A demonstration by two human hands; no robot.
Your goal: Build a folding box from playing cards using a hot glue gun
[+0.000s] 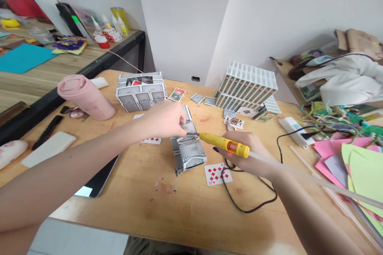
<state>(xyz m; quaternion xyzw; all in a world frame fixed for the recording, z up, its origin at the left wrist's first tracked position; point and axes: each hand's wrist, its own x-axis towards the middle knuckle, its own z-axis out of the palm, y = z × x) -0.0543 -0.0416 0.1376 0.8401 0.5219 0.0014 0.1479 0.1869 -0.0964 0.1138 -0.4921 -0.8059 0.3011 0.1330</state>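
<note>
With its fingers curled round the grip, my right hand [245, 151] holds a yellow hot glue gun [221, 143], a long clear glue stick [302, 177] trailing from its rear. The nozzle meets a small structure of folded playing cards [191, 152] with grey patterned backs, standing on the table. My left hand [167, 119] is closed in a pinch at the upper part of this structure, close to the nozzle. Right of it lies a ten of diamonds [218, 174]. Another red card [152, 141] is partly hidden under my left forearm.
A larger card box [142, 93] stands at the back, near a card pack [177, 95]. Stacked card boxes [247, 85] rise at back right. A pink tumbler [86, 97], tablet [100, 177], black cord [249, 211], power strip [296, 131] and coloured paper [363, 167] surround the work.
</note>
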